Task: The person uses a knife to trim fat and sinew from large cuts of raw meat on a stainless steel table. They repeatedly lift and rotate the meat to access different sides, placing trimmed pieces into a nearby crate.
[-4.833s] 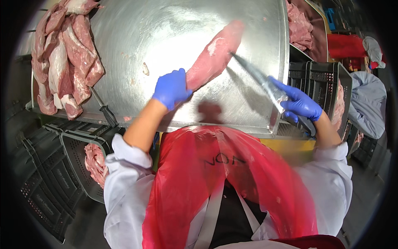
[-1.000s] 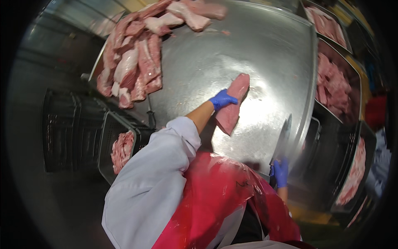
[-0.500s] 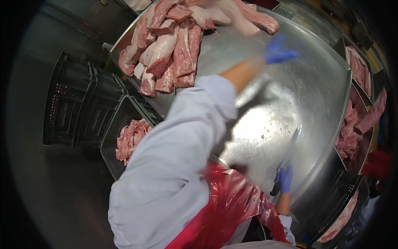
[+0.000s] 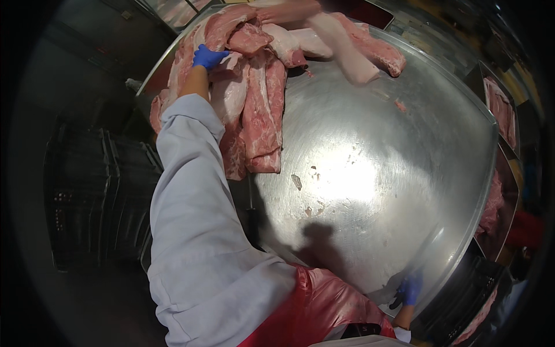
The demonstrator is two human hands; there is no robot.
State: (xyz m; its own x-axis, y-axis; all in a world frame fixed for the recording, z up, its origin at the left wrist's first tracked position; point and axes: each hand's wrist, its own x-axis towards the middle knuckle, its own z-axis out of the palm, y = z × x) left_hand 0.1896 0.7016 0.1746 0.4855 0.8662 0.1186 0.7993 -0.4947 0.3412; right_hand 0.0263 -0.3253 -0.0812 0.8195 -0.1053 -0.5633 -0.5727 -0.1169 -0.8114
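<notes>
In the head view, your left grip [image 4: 208, 56], gloved in blue, reaches to the upper left and rests on the heap of raw meat [image 4: 264, 113], thumb against one of the cuts; I cannot tell whether the fingers have closed on it. The heap lies along the left and far edges of the metal surface [image 4: 381, 133], with a long pale cut [image 4: 347, 52] pointing toward the middle. Your right grip [image 4: 411, 288], also blue-gloved, is low at the near right, clenched on the dark handle of a knife [image 4: 396, 302] (the blade is too blurred to follow). Small scraps [image 4: 296, 181] dot the surface beside a bright patch of glare. Beyond the right edge, meat sits in a tray [image 4: 507, 222]; black crates [image 4: 81, 196] stand at your left, and your red apron [image 4: 324, 303] meets the near edge.
</notes>
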